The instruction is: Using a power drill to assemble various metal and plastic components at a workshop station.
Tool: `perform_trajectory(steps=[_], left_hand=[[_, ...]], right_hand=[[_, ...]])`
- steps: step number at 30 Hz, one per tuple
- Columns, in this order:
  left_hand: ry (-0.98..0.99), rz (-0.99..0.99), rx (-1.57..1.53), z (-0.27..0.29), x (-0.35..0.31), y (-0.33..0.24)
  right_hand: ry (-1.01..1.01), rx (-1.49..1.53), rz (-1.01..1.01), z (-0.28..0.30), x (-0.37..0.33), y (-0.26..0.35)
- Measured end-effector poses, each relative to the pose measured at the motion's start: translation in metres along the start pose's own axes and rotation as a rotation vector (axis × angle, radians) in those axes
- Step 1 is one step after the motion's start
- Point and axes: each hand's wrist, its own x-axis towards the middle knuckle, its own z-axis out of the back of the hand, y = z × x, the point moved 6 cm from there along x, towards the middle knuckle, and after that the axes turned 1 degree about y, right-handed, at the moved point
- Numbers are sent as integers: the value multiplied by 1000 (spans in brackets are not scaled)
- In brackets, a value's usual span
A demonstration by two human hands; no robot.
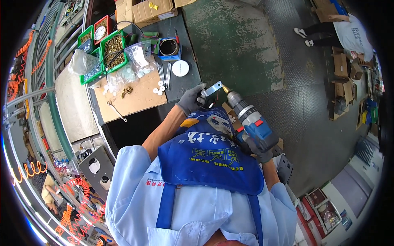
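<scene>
My left hand, in a grey glove, grips a flat metal bracket by one end, with its far end pointing up and to the right. A hole shows near that far end. My right hand, also gloved, is wrapped round the handle of a blue and black cordless drill. Its gold cone-shaped drill bit points at the bracket's far end. The tip lies right at the bracket's edge; whether it touches, I cannot tell. Both hands are in front of my blue apron.
On the workbench at the left are green bins of screws, a red bin, a plastic bag, white washers, long rods and a wrench on cardboard. Another person is at the far right by cardboard boxes.
</scene>
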Motion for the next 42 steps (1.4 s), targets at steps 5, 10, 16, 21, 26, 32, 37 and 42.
perform_trajectory(steps=[5, 10, 16, 21, 26, 32, 37, 42], left_hand=[[-113, -49, 75, 8, 1, -4], [-327, -147, 694, -14, -22, -12], [-198, -781, 1723, -28, -31, -19], [182, -844, 1681, -62, -32, 14], [135, -966, 2200, -57, 1, 25], [319, -1083, 2018, -84, -20, 30], [347, -932, 1988, -79, -15, 25], [351, -1029, 1959, -92, -27, 21]], right_hand=[[-17, -121, 135, -3, 4, 8], [-14, -122, 80, -6, -1, 7], [26, -34, -8, -2, 7, 22], [-9, -98, 76, -8, 5, 14], [-9, -265, 222, -9, 4, 17], [-20, -282, 256, -9, 5, 22], [-12, 2, 95, -1, 8, 25], [-34, -68, 107, -10, -4, 9]])
